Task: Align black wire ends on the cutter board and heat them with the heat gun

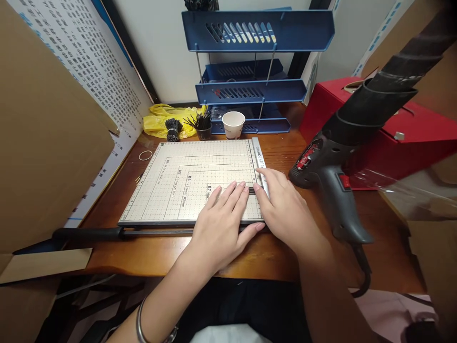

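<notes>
A paper cutter board (153,190) with printed grid lines lies on the wooden table, its black-handled blade arm (89,233) down along the near edge. My left hand (221,224) rests flat on the near right part of the board, fingers stretched forward and thumb out to the right. Close beside it, my right hand (285,205) lies over the board's right edge and metal ruler strip (257,155), fingers apart. A small bundle of thin black pieces (252,191) shows between the fingertips of both hands; most of it is hidden.
Behind the board are a white paper cup (233,125), a cup of black sticks (203,127), a tied black bundle (173,129), a yellow bag (153,119) and a blue rack (250,91). A heat gun (332,176) and red box (403,147) stand at right.
</notes>
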The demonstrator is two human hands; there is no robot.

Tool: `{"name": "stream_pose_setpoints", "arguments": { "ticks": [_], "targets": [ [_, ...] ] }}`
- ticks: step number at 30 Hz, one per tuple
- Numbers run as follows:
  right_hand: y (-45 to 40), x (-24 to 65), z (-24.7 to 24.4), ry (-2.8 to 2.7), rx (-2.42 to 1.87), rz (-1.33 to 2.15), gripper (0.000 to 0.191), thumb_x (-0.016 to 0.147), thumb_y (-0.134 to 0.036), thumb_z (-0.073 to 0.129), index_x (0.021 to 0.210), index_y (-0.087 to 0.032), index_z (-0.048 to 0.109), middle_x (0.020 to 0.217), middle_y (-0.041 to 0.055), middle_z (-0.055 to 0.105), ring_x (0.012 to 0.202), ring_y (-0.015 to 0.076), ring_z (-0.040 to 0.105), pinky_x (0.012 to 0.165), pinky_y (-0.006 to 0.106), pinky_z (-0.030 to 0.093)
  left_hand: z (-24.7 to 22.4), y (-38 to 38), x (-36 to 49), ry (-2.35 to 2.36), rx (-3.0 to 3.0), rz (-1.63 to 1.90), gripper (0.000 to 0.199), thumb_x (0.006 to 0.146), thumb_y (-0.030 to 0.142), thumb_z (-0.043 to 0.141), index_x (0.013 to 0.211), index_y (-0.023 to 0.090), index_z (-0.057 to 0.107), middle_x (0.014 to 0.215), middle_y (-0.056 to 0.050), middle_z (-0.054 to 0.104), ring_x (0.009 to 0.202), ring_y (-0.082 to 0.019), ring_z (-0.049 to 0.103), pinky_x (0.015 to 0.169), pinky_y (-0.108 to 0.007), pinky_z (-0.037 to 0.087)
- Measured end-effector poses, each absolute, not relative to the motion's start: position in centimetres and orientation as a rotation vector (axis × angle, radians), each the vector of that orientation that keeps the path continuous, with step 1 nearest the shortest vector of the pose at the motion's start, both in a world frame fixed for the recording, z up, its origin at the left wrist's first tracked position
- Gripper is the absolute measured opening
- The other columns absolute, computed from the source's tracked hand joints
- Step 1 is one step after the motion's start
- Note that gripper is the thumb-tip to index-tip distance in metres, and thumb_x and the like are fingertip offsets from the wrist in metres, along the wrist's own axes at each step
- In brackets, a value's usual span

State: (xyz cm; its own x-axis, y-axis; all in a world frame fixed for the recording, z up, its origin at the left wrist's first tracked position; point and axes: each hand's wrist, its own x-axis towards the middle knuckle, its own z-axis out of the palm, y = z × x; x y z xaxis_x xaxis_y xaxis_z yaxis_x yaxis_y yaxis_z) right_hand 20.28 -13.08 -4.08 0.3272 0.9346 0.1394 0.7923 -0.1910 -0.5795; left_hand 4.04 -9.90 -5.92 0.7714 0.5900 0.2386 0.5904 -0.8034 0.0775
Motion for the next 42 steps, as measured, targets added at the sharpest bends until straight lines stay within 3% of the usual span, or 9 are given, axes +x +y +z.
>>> {"name": "stream_pose_setpoints", "arguments": {
  "ticks": [6, 11, 21, 26, 35, 42],
  "targets": [
    [-12.2, 19.5, -4.7, -1.479, -2.062, 0.358, 0.021, 0.099, -0.031, 0.04, 0.104, -0.02, 0.058, 0.159, 0.0157, 0.041, 0.13, 0.0391, 0.056, 0.094, 0.06, 0.051, -6.1, -9.9, 4.0, -0.976, -2.973, -0.442, 0.069, 0.107, 0.057, 0.038, 0.156, 0.009, 0.041, 0.164, -0.012, 0.04, 0.153, -0.03, 0.037, 0.126, -0.052, 0.029],
    [-12.4, 19.3, -5.4, -1.43, -2.109, 0.346, 0.02, 0.101, -0.034, 0.039, 0.101, -0.021, 0.054, 0.165, 0.0171, 0.031, 0.13, 0.0384, 0.057, 0.092, 0.058, 0.051, -6.1, -9.9, 3.9, -0.979, -2.994, -0.472, 0.068, 0.106, 0.055, 0.042, 0.155, 0.008, 0.039, 0.163, -0.014, 0.041, 0.154, -0.029, 0.036, 0.127, -0.053, 0.028],
    [-12.6, 19.4, -5.8, -1.399, -2.074, 0.331, 0.019, 0.102, -0.035, 0.037, 0.099, -0.022, 0.05, 0.158, 0.0138, 0.043, 0.128, 0.0359, 0.057, 0.091, 0.052, 0.049, -5.8, -9.5, 3.5, -0.908, -3.035, -0.402, 0.066, 0.107, 0.058, 0.038, 0.147, 0.007, 0.049, 0.163, -0.016, 0.041, 0.154, -0.03, 0.035, 0.127, -0.053, 0.027],
    [-12.5, 19.6, -6.3, -1.399, -2.045, 0.273, 0.02, 0.102, -0.034, 0.035, 0.096, -0.022, 0.049, 0.137, 0.0137, 0.058, 0.117, 0.0324, 0.061, 0.083, 0.044, 0.048, -5.5, -9.4, 3.3, -0.888, -3.06, -0.377, 0.071, 0.105, 0.063, 0.037, 0.147, 0.006, 0.049, 0.163, -0.018, 0.041, 0.154, -0.032, 0.034, 0.128, -0.052, 0.026],
    [-12.2, 19.7, -6.7, -1.417, -2.027, 0.189, 0.016, 0.1, -0.032, 0.037, 0.094, -0.023, 0.048, 0.117, 0.0128, 0.061, 0.099, 0.029, 0.062, 0.074, 0.04, 0.043, -5.1, -8.8, 2.8, -0.753, -3.098, -0.261, 0.078, 0.105, 0.064, 0.036, 0.152, 0.002, 0.042, 0.165, -0.021, 0.035, 0.156, -0.035, 0.029, 0.127, -0.052, 0.026],
    [-12.2, 19.6, -6.8, -1.382, -2.02, 0.216, 0.013, 0.099, -0.03, 0.038, 0.091, -0.023, 0.045, 0.106, 0.0123, 0.061, 0.097, 0.0295, 0.061, 0.079, 0.043, 0.045, -5.0, -9.0, 3.2, -0.797, -3.081, -0.281, 0.082, 0.105, 0.066, 0.031, 0.154, 0.001, 0.041, 0.164, -0.02, 0.037, 0.155, -0.036, 0.03, 0.128, -0.052, 0.024]
  ]
}}
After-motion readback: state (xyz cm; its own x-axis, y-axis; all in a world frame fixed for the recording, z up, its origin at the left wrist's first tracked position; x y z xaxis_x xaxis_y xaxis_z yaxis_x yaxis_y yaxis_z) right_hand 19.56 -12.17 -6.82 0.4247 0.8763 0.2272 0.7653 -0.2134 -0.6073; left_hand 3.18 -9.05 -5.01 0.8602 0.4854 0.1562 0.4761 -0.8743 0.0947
